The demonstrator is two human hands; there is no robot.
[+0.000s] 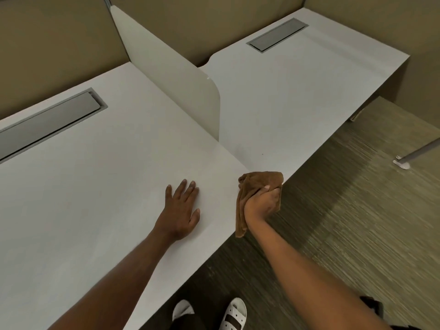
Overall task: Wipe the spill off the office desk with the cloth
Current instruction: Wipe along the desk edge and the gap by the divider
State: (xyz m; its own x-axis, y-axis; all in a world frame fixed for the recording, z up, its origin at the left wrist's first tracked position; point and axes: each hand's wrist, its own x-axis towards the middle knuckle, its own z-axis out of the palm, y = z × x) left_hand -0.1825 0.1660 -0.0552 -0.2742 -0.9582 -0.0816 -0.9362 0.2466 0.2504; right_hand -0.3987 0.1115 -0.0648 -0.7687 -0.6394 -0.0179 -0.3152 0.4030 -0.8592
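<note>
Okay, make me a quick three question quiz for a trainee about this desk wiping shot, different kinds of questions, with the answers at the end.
1. True or false: the left hand lies flat and open on the desk.
2. Multiple choice: where is the brown cloth? A) spread out beside the divider panel; B) bunched in the right hand at the desk's front edge; C) lying on the floor.
3. Fill in: the grey cable tray lid sits toward the ____ of the desk, away from the person.

Key: 1 true. 2 B; part of the cloth hangs below the grip, past the edge. 3 back.
</note>
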